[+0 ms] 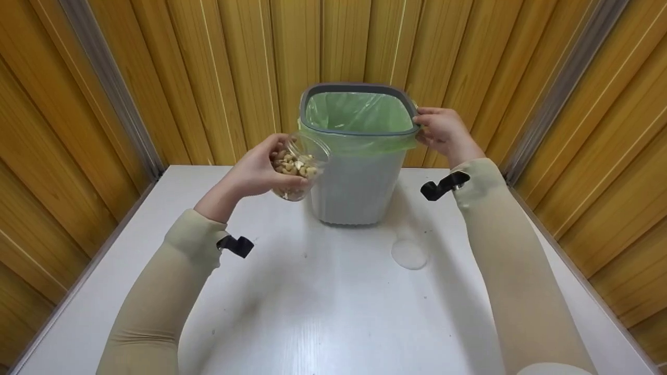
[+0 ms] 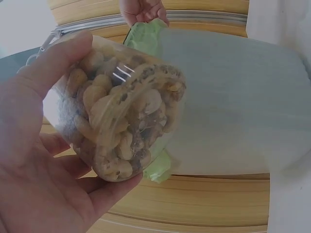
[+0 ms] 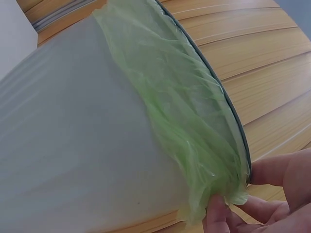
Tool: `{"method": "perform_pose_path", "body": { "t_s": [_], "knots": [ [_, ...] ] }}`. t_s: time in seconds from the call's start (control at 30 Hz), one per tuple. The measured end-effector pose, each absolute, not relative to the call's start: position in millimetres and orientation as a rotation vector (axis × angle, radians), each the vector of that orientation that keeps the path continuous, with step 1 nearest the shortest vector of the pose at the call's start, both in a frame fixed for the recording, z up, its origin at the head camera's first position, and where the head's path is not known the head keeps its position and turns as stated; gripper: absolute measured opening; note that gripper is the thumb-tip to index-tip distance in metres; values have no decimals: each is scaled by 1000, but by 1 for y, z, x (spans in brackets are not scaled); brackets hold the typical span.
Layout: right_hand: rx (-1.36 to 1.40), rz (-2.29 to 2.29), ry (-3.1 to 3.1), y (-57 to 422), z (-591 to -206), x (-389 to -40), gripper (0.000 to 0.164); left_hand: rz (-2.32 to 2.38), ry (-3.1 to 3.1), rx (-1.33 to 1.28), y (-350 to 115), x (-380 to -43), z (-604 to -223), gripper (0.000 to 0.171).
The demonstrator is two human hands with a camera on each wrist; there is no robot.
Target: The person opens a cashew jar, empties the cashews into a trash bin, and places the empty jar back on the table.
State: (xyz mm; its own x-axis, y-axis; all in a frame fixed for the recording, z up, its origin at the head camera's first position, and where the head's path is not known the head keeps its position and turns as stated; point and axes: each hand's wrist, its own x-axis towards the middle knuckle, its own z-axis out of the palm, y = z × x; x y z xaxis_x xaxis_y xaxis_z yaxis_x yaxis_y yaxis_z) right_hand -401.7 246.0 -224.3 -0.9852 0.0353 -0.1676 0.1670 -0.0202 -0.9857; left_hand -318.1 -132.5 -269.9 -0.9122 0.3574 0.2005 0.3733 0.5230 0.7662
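My left hand grips a clear jar of cashews, fingers and thumb curled round its side. The jar is tilted, its open mouth up beside the bin's near left side. Pale cashews fill much of it. A grey-white trash bin stands upright at the back of the table, with a dark grey rim and a green bag lining it and folded over the outside. At the bin's right corner my right hand pinches the rim and the bag's edge between thumb and fingers.
A round clear lid lies on the white table, in front of the bin to the right. Behind the bin stands a wood-panelled wall, with more panels on both sides. A white rounded object shows at the bottom right edge.
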Motion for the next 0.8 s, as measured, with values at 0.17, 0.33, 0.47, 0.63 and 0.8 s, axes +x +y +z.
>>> {"method": "perform_pose_path", "body": {
  "t_s": [0.17, 0.33, 0.47, 0.63, 0.8],
  "knots": [
    [207, -2165, 2176, 244, -226, -404, 56, -1322, -2726, -606, -133, -323, -254, 85],
    [223, -2181, 2199, 241, -227, -407, 55, -1263, -2733, -569, -135, -331, -235, 84],
    [243, -2180, 2221, 241, -228, -409, 55, -1222, -2750, -544, -135, -336, -222, 84],
    [250, -2180, 2229, 243, -228, -409, 51, -1175, -2781, -496, -136, -344, -207, 85],
    [262, -2191, 2219, 244, -227, -409, 49, -1110, -2830, -444, -136, -353, -195, 89]
  ]
}}
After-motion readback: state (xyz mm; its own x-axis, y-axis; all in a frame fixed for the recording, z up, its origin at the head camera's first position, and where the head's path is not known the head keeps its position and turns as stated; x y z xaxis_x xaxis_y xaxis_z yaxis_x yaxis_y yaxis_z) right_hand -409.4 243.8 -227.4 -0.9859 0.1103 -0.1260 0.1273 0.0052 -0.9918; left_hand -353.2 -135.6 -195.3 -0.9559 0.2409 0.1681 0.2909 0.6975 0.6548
